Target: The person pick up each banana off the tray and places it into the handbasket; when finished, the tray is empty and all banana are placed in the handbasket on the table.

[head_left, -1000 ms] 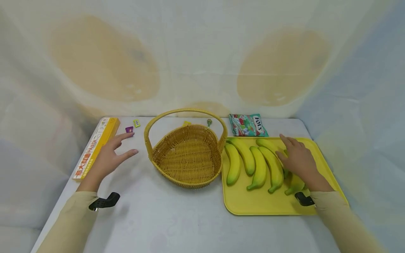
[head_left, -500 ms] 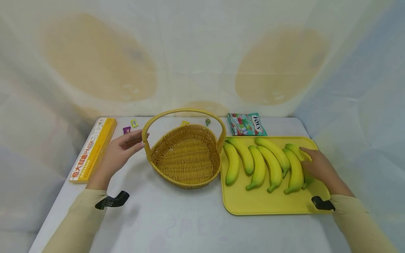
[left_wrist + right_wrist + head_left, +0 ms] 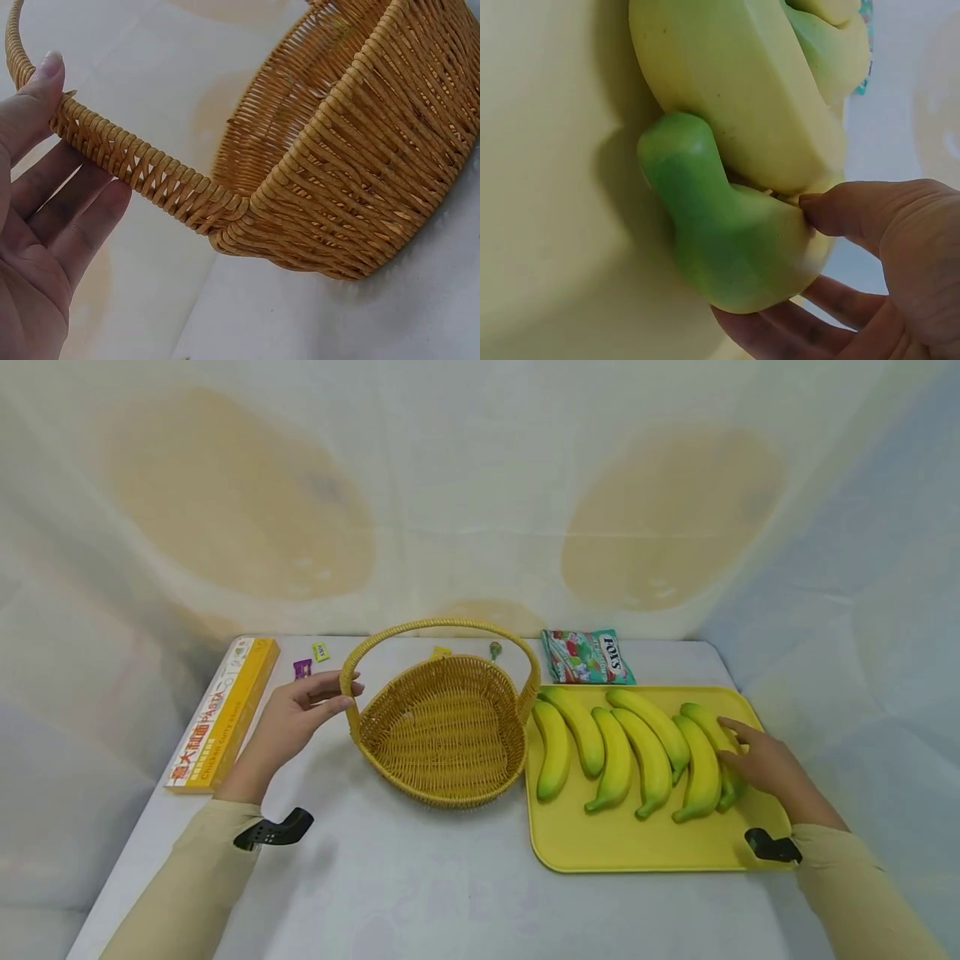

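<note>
A heart-shaped wicker basket (image 3: 442, 743) stands mid-table, its tall handle arching over it. My left hand (image 3: 288, 722) holds the left side of that handle (image 3: 135, 157), thumb on one face and fingers behind. On the yellow tray (image 3: 600, 847) lie several bananas (image 3: 652, 764) side by side, yellow with green ends. At the far right of the row, my right hand (image 3: 772, 772) grips the last banana (image 3: 735, 232) between thumb and fingers. This banana still lies against its neighbour (image 3: 727, 75) on the tray, its green end facing the right wrist camera.
Left of the basket lies a pasta box (image 3: 225, 714), with a purple candy (image 3: 302, 668) and a yellow candy (image 3: 321, 652) near its far end. A lollipop (image 3: 495, 650) sits behind the basket, and a teal candy bag (image 3: 587, 656) behind the tray.
My left hand has moved right from beside the pasta box and taken hold of the basket handle. My right hand has moved right and down onto the rightmost banana.
</note>
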A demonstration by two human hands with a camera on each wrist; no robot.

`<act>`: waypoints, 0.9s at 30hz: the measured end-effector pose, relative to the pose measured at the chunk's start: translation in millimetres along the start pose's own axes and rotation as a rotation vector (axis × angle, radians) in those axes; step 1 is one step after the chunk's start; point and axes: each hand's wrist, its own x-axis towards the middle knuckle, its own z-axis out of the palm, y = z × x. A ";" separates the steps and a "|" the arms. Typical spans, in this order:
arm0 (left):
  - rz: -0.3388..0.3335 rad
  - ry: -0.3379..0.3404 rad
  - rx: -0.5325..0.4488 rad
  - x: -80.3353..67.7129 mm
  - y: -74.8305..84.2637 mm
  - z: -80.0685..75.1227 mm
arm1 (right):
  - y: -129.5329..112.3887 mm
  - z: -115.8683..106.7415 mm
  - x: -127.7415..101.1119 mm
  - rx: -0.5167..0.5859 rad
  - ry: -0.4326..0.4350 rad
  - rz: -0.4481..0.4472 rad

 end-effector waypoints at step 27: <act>-0.011 -0.002 0.007 1.7 1.5 -0.3 | -108.7 -17.2 -20.9 -0.024 0.060 -0.252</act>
